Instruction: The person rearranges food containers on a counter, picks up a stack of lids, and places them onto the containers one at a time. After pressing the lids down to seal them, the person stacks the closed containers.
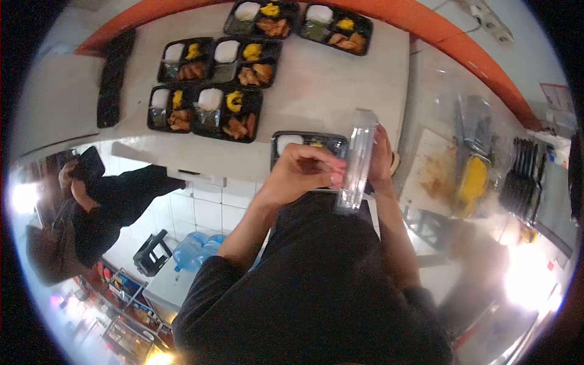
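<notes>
A stack of clear plastic lids (360, 159) is held on edge in front of my body, its ridged rims facing up. My right hand (382, 159) grips the stack from its right side, most fingers hidden behind the plastic. From the left, my left hand (304, 173) pinches at the near edge of the lids with thumb and fingers. Just beyond the left hand, a black meal tray (280, 159) sits at the counter's near edge, partly covered by the hand. White rice and something yellow show in it.
Several filled black meal trays (228, 112) stand on the white counter (340, 85), left and far side. To the right are a stained board (429, 164), a container of yellow food (473, 179) and stacked black trays (526, 182). Another person (115, 201) stands left; blue water jugs (198, 249) lie below.
</notes>
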### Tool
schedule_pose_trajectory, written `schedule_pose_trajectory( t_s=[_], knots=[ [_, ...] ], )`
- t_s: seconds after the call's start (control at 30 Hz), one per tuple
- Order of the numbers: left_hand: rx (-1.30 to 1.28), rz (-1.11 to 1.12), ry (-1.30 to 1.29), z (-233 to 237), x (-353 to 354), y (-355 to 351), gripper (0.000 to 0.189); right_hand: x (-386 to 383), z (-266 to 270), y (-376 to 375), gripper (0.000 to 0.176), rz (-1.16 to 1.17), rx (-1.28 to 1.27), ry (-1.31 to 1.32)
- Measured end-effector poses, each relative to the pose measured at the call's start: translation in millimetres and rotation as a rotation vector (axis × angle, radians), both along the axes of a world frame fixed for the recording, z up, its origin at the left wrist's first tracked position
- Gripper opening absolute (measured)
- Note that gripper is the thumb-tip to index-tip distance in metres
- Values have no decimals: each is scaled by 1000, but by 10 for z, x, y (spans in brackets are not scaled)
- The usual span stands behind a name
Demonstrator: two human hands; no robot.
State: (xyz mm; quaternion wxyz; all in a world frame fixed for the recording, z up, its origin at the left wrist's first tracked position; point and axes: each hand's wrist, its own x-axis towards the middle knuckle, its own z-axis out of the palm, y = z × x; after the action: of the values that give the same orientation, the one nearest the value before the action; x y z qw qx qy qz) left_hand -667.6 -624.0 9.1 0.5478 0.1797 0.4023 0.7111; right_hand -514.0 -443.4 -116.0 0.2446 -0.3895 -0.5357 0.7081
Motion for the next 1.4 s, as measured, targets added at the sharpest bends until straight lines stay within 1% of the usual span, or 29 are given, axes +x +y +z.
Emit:
schedule_pose_trajectory(
  t_s=[0.03, 0.1, 0.13, 0.2, 0.23, 0.27, 0.3, 0.33, 0.37, 0.4, 0.43, 0.5, 0.53, 0.6, 0.67, 0.73, 0.8, 0.83, 0.93, 1.0, 1.03, 1.1, 1.17, 1.23, 1.3, 1.33, 1.4],
  knots=[
    [-14, 17, 13, 9, -13, -8, 18, -69, 175, -25, 36, -44, -250, 35],
    [-2, -35, -18, 31, -25, 6, 16, -39, 29, -18, 33, 187, 234, -78],
    [18, -33, -17, 49, -34, 8, 19, -58, 10, -26, 32, 247, 480, -121],
    [18, -10, -1, 122, -71, 7, 21, -52, -46, -23, 32, 270, 581, -167],
    [25, 1, 12, 137, -64, 19, 23, -108, -70, -36, 33, 111, 89, -16],
    [-10, 11, 58, 132, -62, 9, 22, -136, -37, -51, 34, 34, -151, 55],
    [-2, 0, 43, 108, -53, 3, 22, -165, -4, -66, 35, -76, -384, 126],
    [12, 17, 86, 80, -44, -6, 19, -213, 127, -87, 36, -20, -293, 91],
    [27, 37, 135, 62, -47, -6, 16, -236, 143, -84, 36, 19, -233, 89],
    [-13, 29, 158, 100, -52, -6, 12, -261, 166, -83, 37, 56, -173, 87],
    [-10, 28, 155, 117, -52, -9, 12, -261, 168, -79, 37, 54, -170, 84],
    [-43, 2, 14, 136, -72, -17, 12, -287, 165, -77, 35, 91, -166, 34],
    [-44, 3, 12, 148, -90, -19, 12, -305, 203, -116, 35, 92, -167, 32],
    [25, -74, 19, 158, -128, -9, 11, -317, 285, -215, 34, 64, -258, 154],
    [34, -58, 41, 129, -127, -11, 11, -407, 524, -306, 34, 75, -273, 224],
    [42, -40, 61, 82, -115, -10, 11, -411, 500, -298, 34, 98, -258, 249],
    [139, 13, 115, 39, -114, -3, 12, -381, 290, -254, 36, 175, -202, 263],
    [137, 15, 111, 42, -113, -8, 12, -407, 319, -264, 37, 202, -185, 267],
    [141, 19, 82, 47, -126, -14, 11, -442, 409, -293, 40, 170, -228, 190],
    [171, -30, -9, 37, -146, -25, 14, -449, 365, -280, 40, 169, -268, 159],
    [169, -28, -11, 22, -156, -29, 14, -462, 378, -286, 40, 169, -282, 148],
    [182, -34, -14, 4, -160, -33, 15, -462, 424, -300, 39, 181, -255, 181],
    [164, -32, -11, 25, -162, -33, 14, -494, 471, -307, 38, 185, -243, 177],
    [148, -31, -8, 31, -156, -40, 14, -477, 409, -294, 38, 185, -239, 160],
    [48, -5, -28, 40, -145, -58, 10, -410, 239, -261, 36, 168, -242, 104],
    [47, -4, -27, 27, -144, -60, 10, -408, 202, -249, 35, 162, -243, 86],
    [37, 20, 110, -6, -146, -56, 10, -417, 130, -206, 33, 119, -211, 16]
  ],
)
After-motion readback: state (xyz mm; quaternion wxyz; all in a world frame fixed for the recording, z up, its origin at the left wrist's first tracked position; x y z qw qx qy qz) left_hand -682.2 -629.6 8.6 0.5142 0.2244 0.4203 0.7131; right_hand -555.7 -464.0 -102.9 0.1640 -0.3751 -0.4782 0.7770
